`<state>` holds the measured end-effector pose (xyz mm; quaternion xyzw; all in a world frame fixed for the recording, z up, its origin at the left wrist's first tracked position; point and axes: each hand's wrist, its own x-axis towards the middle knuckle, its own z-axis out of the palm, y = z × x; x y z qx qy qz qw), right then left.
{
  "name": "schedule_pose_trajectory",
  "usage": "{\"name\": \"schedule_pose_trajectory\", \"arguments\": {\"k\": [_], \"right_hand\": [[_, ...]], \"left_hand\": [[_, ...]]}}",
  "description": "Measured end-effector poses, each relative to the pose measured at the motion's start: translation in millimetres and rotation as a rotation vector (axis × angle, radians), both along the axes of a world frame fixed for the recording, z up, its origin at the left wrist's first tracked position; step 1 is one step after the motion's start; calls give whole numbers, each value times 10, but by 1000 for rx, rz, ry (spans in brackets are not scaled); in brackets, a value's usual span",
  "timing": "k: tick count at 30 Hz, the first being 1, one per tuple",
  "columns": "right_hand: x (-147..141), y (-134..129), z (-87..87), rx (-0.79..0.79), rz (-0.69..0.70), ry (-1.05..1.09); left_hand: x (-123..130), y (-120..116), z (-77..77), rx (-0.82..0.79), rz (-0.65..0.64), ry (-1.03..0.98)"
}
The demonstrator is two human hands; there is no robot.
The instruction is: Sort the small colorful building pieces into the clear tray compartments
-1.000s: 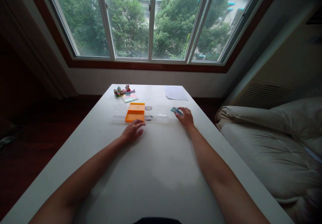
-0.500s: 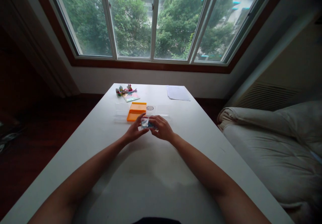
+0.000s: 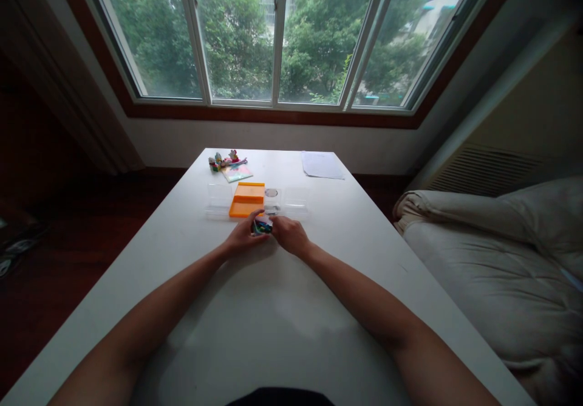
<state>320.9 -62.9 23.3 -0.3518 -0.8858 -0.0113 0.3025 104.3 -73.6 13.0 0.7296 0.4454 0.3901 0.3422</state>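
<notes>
Between my hands is a small clear case (image 3: 262, 227) with dark and coloured contents. My left hand (image 3: 240, 237) is wrapped round its left side. At its right edge my right hand (image 3: 291, 234) is closed, fingers pressed together on the case. Just behind them lies an open orange case (image 3: 247, 200), its two halves flat on the table. Open clear plastic cases stand on both sides of it, one at the left (image 3: 219, 200) and one at the right (image 3: 296, 202). A smaller clear case (image 3: 272, 194) with a round mark is beside the orange one.
On the white table (image 3: 273, 309), small colourful figures (image 3: 222, 161) and a pastel card (image 3: 237, 172) lie at the far left. White paper sheets (image 3: 322, 165) rest at the far right. A beige sofa (image 3: 492, 260) stands right of the table, and a window is beyond it.
My right hand has drawn its fingers in from over the case to its right edge. The case has tilted and shows more coloured contents. My left hand keeps its hold.
</notes>
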Motion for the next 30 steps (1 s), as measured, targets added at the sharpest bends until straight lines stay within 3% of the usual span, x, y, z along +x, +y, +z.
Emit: {"name": "schedule_pose_trajectory", "arguments": {"k": [4,8,12,19,24,30], "right_hand": [[89,41,52,-66,-24,78],[126,84,111,-190,-105,320],[147,173,121,-358,-175,582],[167,310,70,-573,-137,799],[152,358,28,-677,-95,889],[20,299,-46,-921,-98,859]], "left_hand": [[27,-15,-73,20,-104,-67],[35,-31,-96,17,-163,-134],[23,-62,-39,84,-197,-24],[-20,-93,24,242,-109,340],[-81,-26,18,242,4,273],[-103,0,-21,239,85,198]]}}
